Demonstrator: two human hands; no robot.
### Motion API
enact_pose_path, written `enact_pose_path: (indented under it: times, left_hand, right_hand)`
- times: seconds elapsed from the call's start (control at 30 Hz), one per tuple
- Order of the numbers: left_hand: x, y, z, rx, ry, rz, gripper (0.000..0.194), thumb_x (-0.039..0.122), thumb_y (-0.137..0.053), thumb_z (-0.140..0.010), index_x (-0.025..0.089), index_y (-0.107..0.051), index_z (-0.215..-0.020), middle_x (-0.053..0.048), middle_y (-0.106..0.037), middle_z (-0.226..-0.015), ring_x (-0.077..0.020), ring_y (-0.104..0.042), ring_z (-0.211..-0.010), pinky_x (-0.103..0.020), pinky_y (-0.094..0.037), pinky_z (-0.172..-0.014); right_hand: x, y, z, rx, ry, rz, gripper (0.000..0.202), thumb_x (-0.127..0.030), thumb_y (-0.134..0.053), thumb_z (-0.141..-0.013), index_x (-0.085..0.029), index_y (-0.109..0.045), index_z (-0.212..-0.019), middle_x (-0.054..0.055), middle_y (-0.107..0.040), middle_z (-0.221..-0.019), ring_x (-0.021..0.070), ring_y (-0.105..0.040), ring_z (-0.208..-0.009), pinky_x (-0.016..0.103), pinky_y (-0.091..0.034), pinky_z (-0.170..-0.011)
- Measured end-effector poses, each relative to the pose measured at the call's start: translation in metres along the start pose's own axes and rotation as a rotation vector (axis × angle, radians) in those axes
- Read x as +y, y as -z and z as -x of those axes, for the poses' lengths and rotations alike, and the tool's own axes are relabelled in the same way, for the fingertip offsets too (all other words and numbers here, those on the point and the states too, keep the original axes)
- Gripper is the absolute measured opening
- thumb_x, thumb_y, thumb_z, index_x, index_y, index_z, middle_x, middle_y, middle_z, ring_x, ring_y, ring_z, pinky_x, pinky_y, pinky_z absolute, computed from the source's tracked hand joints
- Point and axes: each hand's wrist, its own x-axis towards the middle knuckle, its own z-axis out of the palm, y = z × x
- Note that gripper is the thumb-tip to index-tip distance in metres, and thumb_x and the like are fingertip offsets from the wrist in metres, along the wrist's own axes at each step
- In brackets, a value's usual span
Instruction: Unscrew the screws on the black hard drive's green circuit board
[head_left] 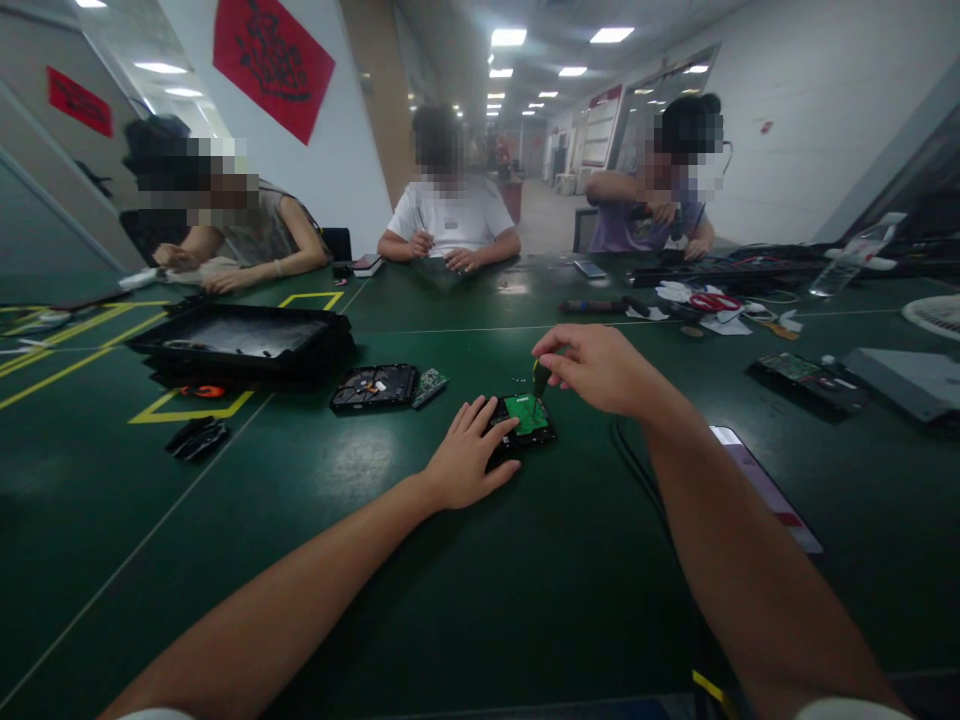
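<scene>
A hard drive (546,433) with a green circuit board (525,410) facing up lies on the dark green table. My left hand (469,455) rests flat over its left part, fingers spread, hiding that side. My right hand (596,368) pinches the handle of a small screwdriver (539,380), held upright with its shaft pointing down at the board's right part. Several tiny screws (518,380) lie just behind the drive. To the left are another hard drive (373,387) and a loose circuit board (430,387).
A black tray (240,335) stands at the left, near a crumpled black bag (197,439). On the right are a phone (765,487), another drive (808,384), a grey metal box (904,383) and a water bottle (855,257). Several people sit across the table (420,610).
</scene>
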Motion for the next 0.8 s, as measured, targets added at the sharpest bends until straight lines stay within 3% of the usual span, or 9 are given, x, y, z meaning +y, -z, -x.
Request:
enact_pose_path:
  times: [0.13, 0.3, 0.5, 0.63, 0.8]
  left_hand:
    - [-0.0001, -0.0008, 0.0002, 0.010, 0.001, 0.009, 0.069, 0.058, -0.059, -0.099, 0.028, -0.045, -0.160, -0.013, -0.020, -0.177, -0.0390, -0.013, -0.164, -0.065, -0.017, -0.131]
    - [-0.0002, -0.0007, 0.0004, 0.012, -0.006, 0.013, 0.069, 0.058, -0.059, -0.100, 0.028, -0.044, -0.160, -0.013, -0.022, -0.176, -0.0387, -0.013, -0.164, -0.065, -0.017, -0.131]
    - [-0.0004, -0.0013, 0.0004, 0.016, -0.007, 0.011, 0.069, 0.058, -0.060, -0.099, 0.027, -0.045, -0.160, -0.014, -0.022, -0.176, -0.0389, -0.013, -0.164, -0.065, -0.018, -0.131]
    - [0.0008, -0.0006, 0.0000, 0.017, -0.003, 0.015, 0.068, 0.057, -0.060, -0.099, 0.028, -0.046, -0.159, -0.013, -0.022, -0.176, -0.0386, -0.013, -0.164, -0.065, -0.018, -0.131]
    - [0.0015, 0.0005, 0.0000, 0.017, 0.001, 0.026, 0.068, 0.058, -0.061, -0.099, 0.028, -0.046, -0.159, -0.012, -0.022, -0.176, -0.0387, -0.013, -0.164, -0.064, -0.017, -0.131]
  right_hand:
    - [-0.0014, 0.0005, -0.0002, -0.007, 0.008, 0.037, 0.021, -0.018, -0.059, -0.095, -0.022, -0.077, -0.106, 0.005, -0.080, -0.092, 0.0186, -0.073, -0.076, 0.030, -0.053, -0.072]
    - [-0.0043, 0.0044, 0.0013, 0.021, -0.013, 0.116, 0.011, -0.028, -0.067, -0.094, -0.021, -0.075, -0.094, 0.004, -0.078, -0.084, 0.0200, -0.072, -0.075, 0.031, -0.050, -0.073]
    - [-0.0024, 0.0009, 0.0001, 0.024, 0.002, 0.077, 0.018, -0.036, -0.067, -0.097, -0.021, -0.072, -0.089, 0.005, -0.077, -0.084, 0.0199, -0.071, -0.075, 0.031, -0.049, -0.072]
    - [-0.0001, -0.0037, -0.0020, 0.080, -0.020, 0.078, 0.016, -0.035, -0.072, -0.092, -0.020, -0.071, -0.097, 0.006, -0.078, -0.091, 0.0201, -0.071, -0.078, 0.032, -0.051, -0.073]
    - [-0.0010, -0.0018, -0.0010, 0.083, -0.024, 0.065, 0.019, -0.038, -0.076, -0.088, -0.020, -0.071, -0.088, 0.006, -0.078, -0.087, 0.0211, -0.071, -0.081, 0.031, -0.051, -0.073]
